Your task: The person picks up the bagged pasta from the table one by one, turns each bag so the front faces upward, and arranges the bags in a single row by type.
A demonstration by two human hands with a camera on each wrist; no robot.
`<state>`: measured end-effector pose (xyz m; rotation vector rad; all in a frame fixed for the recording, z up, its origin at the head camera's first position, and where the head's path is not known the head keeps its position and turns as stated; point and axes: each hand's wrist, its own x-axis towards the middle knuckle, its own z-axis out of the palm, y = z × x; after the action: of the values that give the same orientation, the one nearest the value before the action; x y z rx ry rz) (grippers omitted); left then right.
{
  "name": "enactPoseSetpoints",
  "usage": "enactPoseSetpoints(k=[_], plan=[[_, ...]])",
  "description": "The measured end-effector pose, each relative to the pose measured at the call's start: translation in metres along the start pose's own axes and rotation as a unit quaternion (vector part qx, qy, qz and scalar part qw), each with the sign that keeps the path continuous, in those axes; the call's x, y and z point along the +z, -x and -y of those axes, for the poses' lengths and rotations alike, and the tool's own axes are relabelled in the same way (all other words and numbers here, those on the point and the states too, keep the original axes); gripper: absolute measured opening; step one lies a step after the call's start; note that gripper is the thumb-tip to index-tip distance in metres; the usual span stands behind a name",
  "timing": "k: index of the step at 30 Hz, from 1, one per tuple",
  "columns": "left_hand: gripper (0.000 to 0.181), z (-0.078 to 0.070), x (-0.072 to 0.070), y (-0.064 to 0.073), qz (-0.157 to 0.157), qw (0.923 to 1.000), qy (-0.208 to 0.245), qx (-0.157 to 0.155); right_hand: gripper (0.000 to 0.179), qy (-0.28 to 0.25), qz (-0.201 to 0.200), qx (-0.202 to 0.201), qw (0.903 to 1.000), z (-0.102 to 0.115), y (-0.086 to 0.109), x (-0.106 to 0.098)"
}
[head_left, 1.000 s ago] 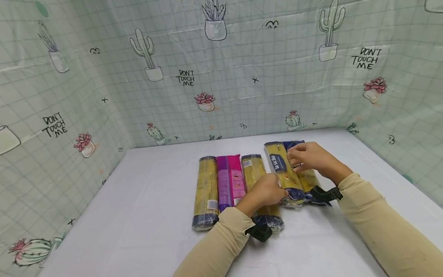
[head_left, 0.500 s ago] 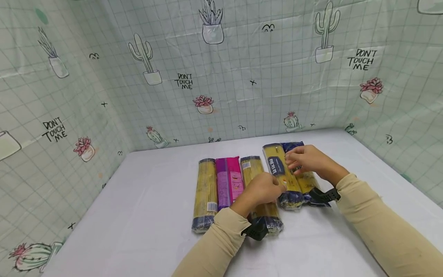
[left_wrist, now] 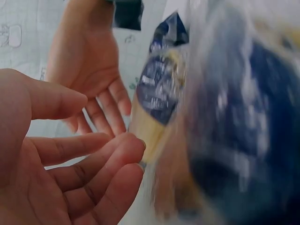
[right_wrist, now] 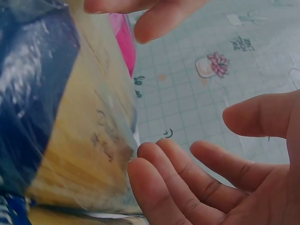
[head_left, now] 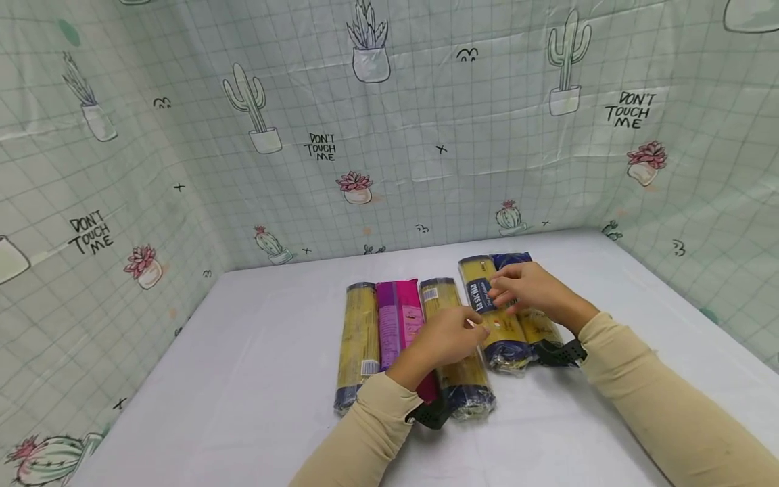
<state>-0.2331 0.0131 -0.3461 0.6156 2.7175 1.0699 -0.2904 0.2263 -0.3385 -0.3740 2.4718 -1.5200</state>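
Note:
Several long packs of spaghetti lie side by side on the white table. My left hand [head_left: 447, 336] hovers over the third pack [head_left: 465, 368] from the left, fingers loosely bent and holding nothing. In the left wrist view its fingers [left_wrist: 108, 164] are spread, with a blue-ended pack [left_wrist: 243, 117] large and blurred beside them. My right hand [head_left: 535, 291] is over the two right-hand packs, its fingertips overlapping the blue label of the fourth pack [head_left: 502, 331]. The fifth pack [head_left: 540, 328] is partly hidden under that hand. In the right wrist view the right fingers [right_wrist: 211, 187] are relaxed beside a yellow pack [right_wrist: 89, 154].
A magenta pack [head_left: 398, 318] and a yellow spaghetti pack [head_left: 359, 328] lie at the left of the row. The white tabletop [head_left: 262, 379] extends to the left and front. A patterned cloth [head_left: 389, 135] hangs behind and along the sides.
My left hand has drawn back left from the fourth pack's lower end. My right hand has shifted slightly left, over that pack's label. The packs hold their places while the head view tilts slightly.

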Motion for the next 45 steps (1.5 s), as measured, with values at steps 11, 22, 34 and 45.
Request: enactPoseSetpoints(k=[11, 22, 34, 45], plan=[[0.032, 0.024, -0.027, 0.006, -0.01, 0.9993, 0.037, -0.003, 0.042, -0.013, 0.002, 0.003, 0.9999, 0.002, -0.001, 0.01], [0.022, 0.035, -0.035, 0.005, -0.022, 0.9997, 0.01, -0.003, 0.041, -0.004, 0.005, -0.001, 1.0, 0.005, -0.004, 0.024], [0.033, 0.039, -0.045, 0.021, 0.03, 0.9989, -0.034, -0.007, 0.045, 0.057, 0.019, 0.029, 0.9977, 0.012, -0.02, 0.043], [0.034, 0.038, -0.042, 0.034, 0.118, 0.993, -0.01, 0.005, 0.048, 0.073, 0.052, 0.077, 0.993, 0.02, -0.041, 0.056]])
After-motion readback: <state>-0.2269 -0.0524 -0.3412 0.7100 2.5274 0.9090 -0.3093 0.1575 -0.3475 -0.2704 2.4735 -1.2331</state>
